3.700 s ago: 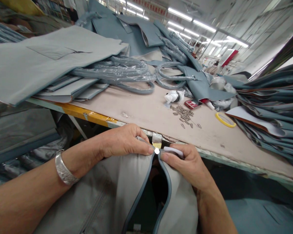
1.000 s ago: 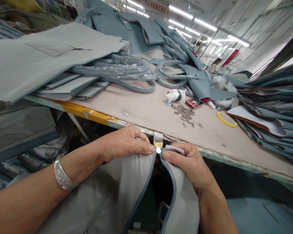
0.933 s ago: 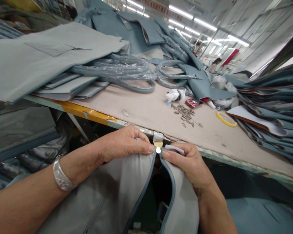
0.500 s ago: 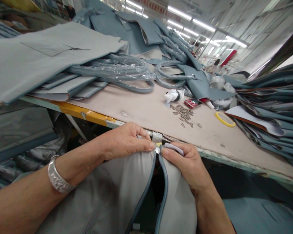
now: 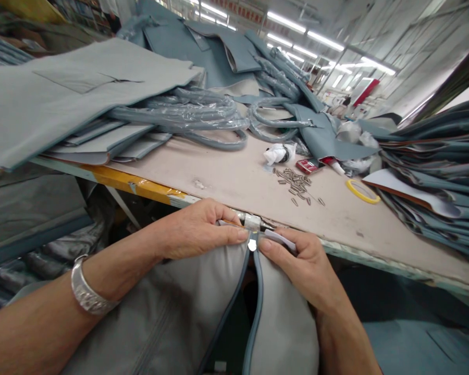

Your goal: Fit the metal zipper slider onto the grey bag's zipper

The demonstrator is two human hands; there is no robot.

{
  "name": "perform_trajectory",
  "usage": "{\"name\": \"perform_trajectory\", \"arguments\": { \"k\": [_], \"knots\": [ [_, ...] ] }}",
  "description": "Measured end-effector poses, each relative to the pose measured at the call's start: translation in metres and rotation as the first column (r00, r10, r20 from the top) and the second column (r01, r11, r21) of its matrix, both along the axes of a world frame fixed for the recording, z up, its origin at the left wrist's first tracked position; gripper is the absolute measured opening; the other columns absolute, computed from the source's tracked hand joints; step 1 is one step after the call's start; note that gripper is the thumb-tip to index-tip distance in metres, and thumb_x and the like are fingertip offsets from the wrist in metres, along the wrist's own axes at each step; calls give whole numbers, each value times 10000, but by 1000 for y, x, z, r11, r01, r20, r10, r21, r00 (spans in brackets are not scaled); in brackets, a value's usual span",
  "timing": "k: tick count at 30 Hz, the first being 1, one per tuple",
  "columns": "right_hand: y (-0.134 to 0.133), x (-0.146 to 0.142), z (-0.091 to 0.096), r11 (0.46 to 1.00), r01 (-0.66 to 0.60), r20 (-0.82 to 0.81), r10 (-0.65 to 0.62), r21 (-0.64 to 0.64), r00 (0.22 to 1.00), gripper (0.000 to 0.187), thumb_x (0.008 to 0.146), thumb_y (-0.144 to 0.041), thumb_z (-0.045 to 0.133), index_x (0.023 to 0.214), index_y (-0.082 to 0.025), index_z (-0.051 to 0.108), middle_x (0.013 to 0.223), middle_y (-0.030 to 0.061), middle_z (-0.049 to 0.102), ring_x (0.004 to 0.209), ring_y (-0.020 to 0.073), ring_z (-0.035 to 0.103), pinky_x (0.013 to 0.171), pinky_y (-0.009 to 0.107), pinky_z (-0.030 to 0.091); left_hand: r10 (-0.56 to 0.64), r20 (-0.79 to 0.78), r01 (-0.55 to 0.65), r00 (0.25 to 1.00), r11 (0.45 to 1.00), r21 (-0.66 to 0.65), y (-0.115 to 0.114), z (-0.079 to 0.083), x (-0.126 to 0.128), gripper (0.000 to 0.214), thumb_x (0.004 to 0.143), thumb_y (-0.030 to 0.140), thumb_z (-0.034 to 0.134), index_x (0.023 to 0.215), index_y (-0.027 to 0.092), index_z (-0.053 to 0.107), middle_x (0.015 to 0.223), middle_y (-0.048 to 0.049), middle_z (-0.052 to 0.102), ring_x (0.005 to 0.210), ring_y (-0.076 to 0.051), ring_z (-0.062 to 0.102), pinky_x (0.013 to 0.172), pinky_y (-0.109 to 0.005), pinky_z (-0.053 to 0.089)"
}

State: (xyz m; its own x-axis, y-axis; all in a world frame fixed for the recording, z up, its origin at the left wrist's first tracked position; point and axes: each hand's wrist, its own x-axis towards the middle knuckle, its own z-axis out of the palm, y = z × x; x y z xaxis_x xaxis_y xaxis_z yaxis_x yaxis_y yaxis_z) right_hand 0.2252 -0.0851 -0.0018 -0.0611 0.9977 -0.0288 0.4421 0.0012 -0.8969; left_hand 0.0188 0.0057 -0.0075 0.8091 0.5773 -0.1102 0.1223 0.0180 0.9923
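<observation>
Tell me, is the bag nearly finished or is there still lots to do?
Partly done, it seems. The grey bag already has blue edging sewn round its mouth. Right now the left hand and right hand pinch the two edges together at a small silver snap by the table edge. Probably still left: the wrapped handles and small metal pieces lie unused on the table.

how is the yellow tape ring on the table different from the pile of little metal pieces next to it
The yellow tape ring is one flat hoop, open in the middle; the small grey metal pieces are many short rods, scattered loosely. The ring is bright yellow, the pieces dull grey. The ring lies farther right, close to the stacked blue-grey panels, the pieces nearer the crumpled white wad. Both rest on the beige tabletop, untouched by either hand.
</observation>
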Motion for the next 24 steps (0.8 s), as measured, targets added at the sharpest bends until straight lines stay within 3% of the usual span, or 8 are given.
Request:
{"name": "perform_trajectory", "arguments": {
  "k": [4, 11, 16, 24],
  "knots": [
    [1, 2, -1, 1000, -16, 25, 17, -22, 1000, 371, 876, -411, 613, 653, -134, 506, 620, -32, 340, 578, 73, 287, 504, 223, 223, 10, -40, -9, 999, 1000, 17, 1, 0, 1, 310, 850, 394, 667, 772, 94, 660, 669, 25, 489, 626, -75, 375, 562, -176, 291],
    [1, 3, -4, 998, -8, -4, 8, -59, 1000, 363, 827, -413, 665, 654, -132, 517, 616, -31, 362, 580, 73, 296, 512, 225, 228, 5, -61, -4, 998, 1000, 5, 0, 0, 0, 343, 846, 423, 664, 741, 97, 645, 636, 25, 451, 581, -69, 341, 503, -171, 258],
    [0, 2, -3, 982, -40, -149, 13, -185, 989, 388, 789, -453, 730, 685, -121, 559, 600, -29, 395, 559, 70, 301, 500, 217, 226, -50, -121, 53, 991, 998, 27, 1, 3, -2, 400, 828, 476, 654, 722, 91, 627, 600, 31, 391, 537, -63, 281, 452, -178, 202],
    [0, 4, 0, 959, -58, -228, -7, -277, 974, 371, 692, -387, 813, 665, -113, 564, 552, -30, 412, 501, 56, 307, 444, 179, 212, -109, -102, 109, 989, 994, -4, 3, 2, -4, 387, 828, 468, 660, 719, 98, 628, 575, 37, 392, 502, -57, 271, 425, -176, 187]
  ]
}}
